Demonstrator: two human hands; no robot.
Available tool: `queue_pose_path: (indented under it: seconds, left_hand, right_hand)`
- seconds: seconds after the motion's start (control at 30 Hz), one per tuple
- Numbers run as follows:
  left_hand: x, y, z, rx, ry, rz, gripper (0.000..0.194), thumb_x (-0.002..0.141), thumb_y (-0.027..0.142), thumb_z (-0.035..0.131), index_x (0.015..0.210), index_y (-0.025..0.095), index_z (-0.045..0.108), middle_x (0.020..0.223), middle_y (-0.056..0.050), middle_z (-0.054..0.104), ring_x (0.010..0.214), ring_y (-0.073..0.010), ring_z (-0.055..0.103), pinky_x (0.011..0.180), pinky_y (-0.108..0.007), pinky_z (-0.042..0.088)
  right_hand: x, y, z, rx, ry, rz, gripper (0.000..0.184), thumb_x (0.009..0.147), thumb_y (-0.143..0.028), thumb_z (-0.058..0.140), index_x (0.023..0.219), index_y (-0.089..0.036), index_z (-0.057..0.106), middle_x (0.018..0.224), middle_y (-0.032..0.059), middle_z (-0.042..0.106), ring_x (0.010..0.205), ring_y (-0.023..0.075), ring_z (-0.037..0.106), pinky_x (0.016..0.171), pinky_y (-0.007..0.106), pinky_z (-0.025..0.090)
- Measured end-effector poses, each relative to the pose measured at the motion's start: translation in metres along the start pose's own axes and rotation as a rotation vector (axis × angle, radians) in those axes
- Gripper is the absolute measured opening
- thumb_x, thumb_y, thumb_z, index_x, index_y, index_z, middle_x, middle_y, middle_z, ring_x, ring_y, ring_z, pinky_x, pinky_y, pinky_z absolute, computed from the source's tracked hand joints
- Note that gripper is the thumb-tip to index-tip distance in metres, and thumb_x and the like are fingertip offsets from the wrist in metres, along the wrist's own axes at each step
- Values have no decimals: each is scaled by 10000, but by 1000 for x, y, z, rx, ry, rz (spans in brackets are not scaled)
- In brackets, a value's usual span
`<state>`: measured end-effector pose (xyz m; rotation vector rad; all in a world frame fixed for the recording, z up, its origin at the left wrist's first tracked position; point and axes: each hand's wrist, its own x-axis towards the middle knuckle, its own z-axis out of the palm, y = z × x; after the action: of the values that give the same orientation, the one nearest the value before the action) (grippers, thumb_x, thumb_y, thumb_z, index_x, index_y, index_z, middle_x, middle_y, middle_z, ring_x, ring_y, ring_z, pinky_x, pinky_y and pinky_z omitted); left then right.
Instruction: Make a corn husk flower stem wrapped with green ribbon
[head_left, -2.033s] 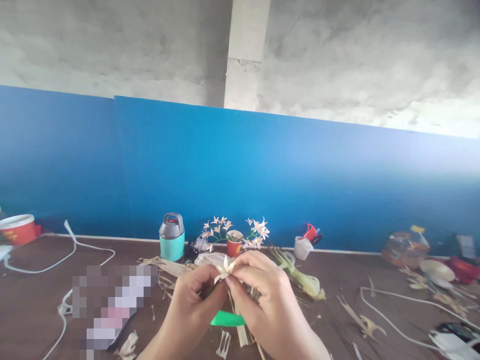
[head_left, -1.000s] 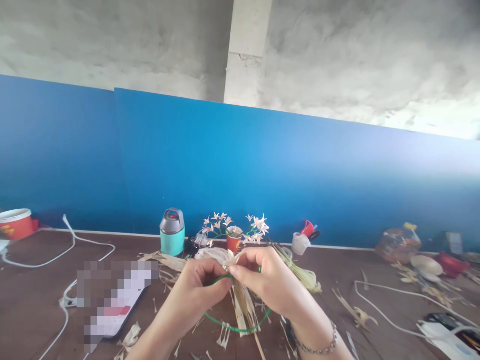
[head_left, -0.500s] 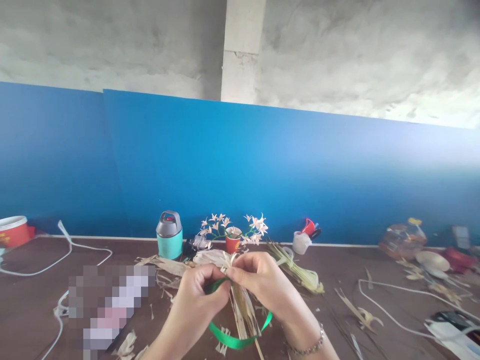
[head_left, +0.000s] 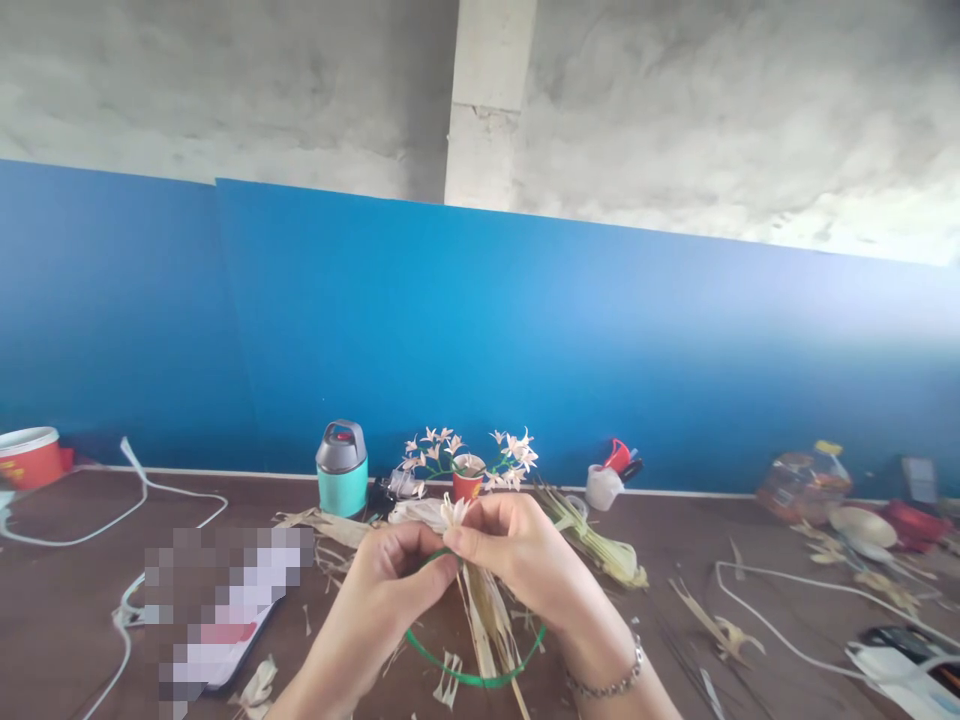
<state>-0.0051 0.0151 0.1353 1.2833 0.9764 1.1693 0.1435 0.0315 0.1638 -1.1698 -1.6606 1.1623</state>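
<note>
Both hands meet in front of me above the table. Between the fingertips of my right hand (head_left: 517,555) is the base of a small cream husk flower (head_left: 455,512), petals upward. My left hand (head_left: 405,580) is closed in a pinch on a green tape (head_left: 480,682), just below the flower. The tape hangs in a loop beneath both hands, its far end hidden by my right hand. Under them lie long dry corn husk strips (head_left: 486,625). Behind, a red paper cup (head_left: 468,487) stands between sprays of finished husk flowers (head_left: 517,455).
A teal jar (head_left: 343,488) and a white cup of tools (head_left: 602,488) stand near the blue partition (head_left: 480,330). A tied husk bundle (head_left: 607,550) lies right of centre. White cables (head_left: 787,645) cross both sides. A blurred phone-like object (head_left: 247,640) lies at left.
The green tape loop has turned from its flat face to nearly edge-on. The flower shows more openly above my fingertips, and my fingers have shifted slightly left.
</note>
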Motion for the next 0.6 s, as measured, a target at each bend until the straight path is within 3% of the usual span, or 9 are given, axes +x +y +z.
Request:
queue_pose_path:
  seconds: [0.2, 0.37, 0.47, 0.6]
  left_hand:
    - [1, -3, -1, 58, 8, 32, 162, 696, 288, 624, 605, 158, 589, 531, 45, 449, 503, -86, 344, 475, -221, 262]
    - [6, -6, -1, 41, 4, 33, 162, 694, 301, 605, 604, 170, 573, 537, 41, 436, 512, -96, 339, 480, -227, 262]
    - [9, -9, -1, 57, -20, 31, 141, 696, 286, 588, 620, 167, 582, 559, 34, 451, 539, -106, 364, 498, -228, 282]
    - [12, -13, 2, 163, -24, 65, 184, 715, 298, 570, 593, 160, 564, 553, 35, 439, 534, -106, 360, 504, -230, 285]
  right_hand:
    - [-1, 1, 1, 96, 10, 21, 273, 704, -366, 711, 600, -137, 605, 511, -45, 484, 481, 71, 387, 460, 205, 302]
    - [-6, 13, 1, 290, -32, 10, 282, 719, -425, 703, 750, -145, 704, 656, 7, 613, 612, 115, 528, 581, 227, 421]
    - [-11, 20, 4, 175, 42, -65, 238, 767, -389, 658, 788, -167, 743, 807, 46, 657, 757, 168, 577, 669, 267, 456]
    - [-16, 25, 10, -24, 200, -236, 218, 808, -277, 583, 702, -169, 740, 773, 52, 621, 726, 172, 564, 603, 265, 437]
